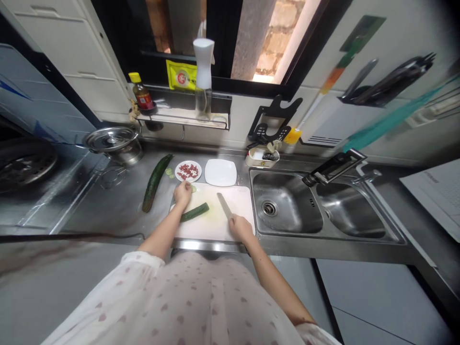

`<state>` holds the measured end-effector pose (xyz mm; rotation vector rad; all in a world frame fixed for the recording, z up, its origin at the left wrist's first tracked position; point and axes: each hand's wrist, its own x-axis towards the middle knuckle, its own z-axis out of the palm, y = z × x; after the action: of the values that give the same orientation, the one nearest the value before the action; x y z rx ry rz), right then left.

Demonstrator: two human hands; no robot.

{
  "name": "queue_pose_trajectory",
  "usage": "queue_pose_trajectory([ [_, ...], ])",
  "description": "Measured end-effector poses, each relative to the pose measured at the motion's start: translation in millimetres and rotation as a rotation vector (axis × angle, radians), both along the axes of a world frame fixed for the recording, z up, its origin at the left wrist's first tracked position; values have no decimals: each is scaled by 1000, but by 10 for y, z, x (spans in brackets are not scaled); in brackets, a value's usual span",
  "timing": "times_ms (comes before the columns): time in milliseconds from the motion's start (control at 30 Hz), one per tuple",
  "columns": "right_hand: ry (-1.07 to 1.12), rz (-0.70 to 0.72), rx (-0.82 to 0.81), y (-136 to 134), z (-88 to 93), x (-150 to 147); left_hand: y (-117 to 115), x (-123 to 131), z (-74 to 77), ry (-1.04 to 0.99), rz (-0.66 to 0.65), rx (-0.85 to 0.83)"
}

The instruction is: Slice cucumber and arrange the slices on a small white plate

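My right hand (240, 228) is wrapped round the handle of a kitchen knife (224, 206), its blade lying over the white cutting board (233, 191) and angled up to the left. A cut piece of cucumber (195, 212) lies on the board, partly behind my left forearm. At the board's upper left edge, my left hand (182, 194) is closed, with a pale green cucumber slice (193, 189) at its fingertips. More cucumber slices (169, 173) lie on the counter beside a white plate of small red pieces (188, 171). Farther left rests a long whole cucumber (156, 183).
Behind the board stands a white square plate (220, 172). A double sink (287, 203) with a black faucet (328, 170) is to the right. At left are a lidded steel pot (117, 145) and a stove (27, 160). A shelf (183, 119) holds bottles.
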<state>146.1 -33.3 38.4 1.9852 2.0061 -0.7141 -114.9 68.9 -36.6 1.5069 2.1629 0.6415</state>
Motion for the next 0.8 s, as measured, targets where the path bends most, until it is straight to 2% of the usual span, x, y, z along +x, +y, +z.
queue_pose_trajectory([
  [133,2,5,1,2,-9,14,-18,1,51,11,38,47],
  [367,3,6,-25,22,12,18,-141,-36,64,186,-124,53],
  [500,0,6,-34,25,33,15,-158,-29,62,240,-174,19],
  [800,21,-8,-31,13,66,14,-110,-9,93,265,-164,-16],
])
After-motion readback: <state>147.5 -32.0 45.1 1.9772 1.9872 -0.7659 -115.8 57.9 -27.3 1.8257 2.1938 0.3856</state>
